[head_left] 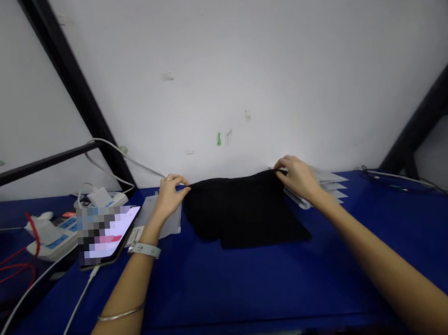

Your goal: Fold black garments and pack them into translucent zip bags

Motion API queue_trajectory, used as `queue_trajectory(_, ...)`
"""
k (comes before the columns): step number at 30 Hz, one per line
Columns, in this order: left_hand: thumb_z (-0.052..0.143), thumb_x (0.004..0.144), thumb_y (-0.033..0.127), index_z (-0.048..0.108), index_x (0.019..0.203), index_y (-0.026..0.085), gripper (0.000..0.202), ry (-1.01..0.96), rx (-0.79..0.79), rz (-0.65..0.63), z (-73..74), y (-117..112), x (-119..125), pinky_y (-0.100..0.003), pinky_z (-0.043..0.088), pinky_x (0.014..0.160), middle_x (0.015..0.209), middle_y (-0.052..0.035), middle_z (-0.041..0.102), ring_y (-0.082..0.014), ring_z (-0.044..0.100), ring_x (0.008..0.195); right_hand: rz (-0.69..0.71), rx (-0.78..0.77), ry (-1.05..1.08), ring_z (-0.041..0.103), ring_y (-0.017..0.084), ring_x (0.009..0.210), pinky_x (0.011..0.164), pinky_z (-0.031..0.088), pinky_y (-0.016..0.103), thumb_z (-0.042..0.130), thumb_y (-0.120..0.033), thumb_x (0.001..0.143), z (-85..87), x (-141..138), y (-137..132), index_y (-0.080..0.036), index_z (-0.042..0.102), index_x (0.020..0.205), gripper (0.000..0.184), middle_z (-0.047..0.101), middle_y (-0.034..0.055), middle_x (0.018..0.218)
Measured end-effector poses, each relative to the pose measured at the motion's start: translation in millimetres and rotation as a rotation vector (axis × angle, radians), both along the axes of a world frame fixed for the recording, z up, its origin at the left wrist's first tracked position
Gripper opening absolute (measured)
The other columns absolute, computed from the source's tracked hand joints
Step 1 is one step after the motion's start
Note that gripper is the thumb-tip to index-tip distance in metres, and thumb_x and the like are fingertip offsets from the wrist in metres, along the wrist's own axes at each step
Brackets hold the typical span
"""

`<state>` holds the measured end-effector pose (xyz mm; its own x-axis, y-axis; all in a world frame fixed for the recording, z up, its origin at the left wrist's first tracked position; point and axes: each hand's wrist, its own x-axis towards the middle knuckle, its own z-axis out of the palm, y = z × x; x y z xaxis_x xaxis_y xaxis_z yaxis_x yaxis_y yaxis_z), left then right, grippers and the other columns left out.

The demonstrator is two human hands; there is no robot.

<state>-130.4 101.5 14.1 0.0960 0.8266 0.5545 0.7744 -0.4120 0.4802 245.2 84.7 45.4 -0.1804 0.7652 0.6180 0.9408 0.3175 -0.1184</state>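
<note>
A pair of black shorts (245, 211) is spread between my hands, its upper edge raised and the lower part hanging to the blue table. My left hand (171, 193) pinches the upper left corner between thumb and fingers. At the upper right corner, my right hand (296, 175) is closed on the same edge in a similar pinch. The bottom hem is uneven, with a step near its middle. Behind and beside my right hand lies a stack of white plastic bags (329, 181), partly hidden by the hand and the cloth.
Beside my left forearm, a phone (116, 234) with a charging cable leans near a white power strip (68, 230). A translucent bag (172, 223) lies under my left wrist. Red cable (33, 235) loops at far left. Black frame posts (78, 85) flank the blue table (277, 285) before a white wall.
</note>
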Motion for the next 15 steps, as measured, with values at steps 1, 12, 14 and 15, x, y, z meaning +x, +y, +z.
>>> queue_trajectory(1, 0.064, 0.076, 0.027, 0.067, 0.077, 0.023, 0.005, -0.003, -0.039, -0.079, 6.8, -5, -5, -0.048, 0.037, 0.099, 0.107, -0.0081, 0.061, -0.0277, 0.053, 0.107, 0.042, -0.089, -0.004, 0.058, 0.026, 0.084, 0.071, 0.045, 0.037, 0.049, -0.024, 0.08, 7.5, 7, -5, -0.022, 0.063, 0.081, 0.014, 0.064, 0.0084, 0.087)
queue_trajectory(12, 0.049, 0.084, 0.055, 0.069, 0.1, 0.026, 0.039, 0.151, -0.534, -0.365, 38.2, -42, -22, -0.032, 0.042, 0.099, 0.134, -0.0021, 0.055, -0.0239, 0.051, 0.121, 0.446, -0.851, -0.05, 0.052, 0.03, 0.121, 0.097, 0.044, 0.043, 0.056, -0.057, 0.081, 44.3, 4, -56, -0.03, 0.052, 0.134, 0.06, 0.058, 0.0056, 0.131)
queue_trajectory(14, 0.052, 0.08, 0.055, 0.068, 0.101, 0.023, 0.043, 0.228, -0.504, -0.211, 24.4, -30, -18, -0.036, 0.042, 0.099, 0.123, -0.0064, 0.061, -0.0262, 0.053, 0.116, 0.506, -0.864, -0.075, 0.044, 0.03, 0.13, 0.106, 0.037, 0.044, 0.054, -0.058, 0.083, 27.7, -16, -52, -0.03, 0.044, 0.141, 0.066, 0.048, 0.0052, 0.142)
queue_trajectory(15, 0.055, 0.077, 0.055, 0.068, 0.102, 0.021, 0.044, 0.3, -0.5, -0.153, 17.2, -25, -16, -0.038, 0.041, 0.098, 0.12, -0.0079, 0.062, -0.0279, 0.054, 0.114, 0.531, -0.883, -0.106, 0.038, 0.03, 0.134, 0.11, 0.032, 0.045, 0.054, -0.058, 0.083, 17.7, -25, -50, -0.03, 0.041, 0.143, 0.068, 0.043, 0.0048, 0.146)
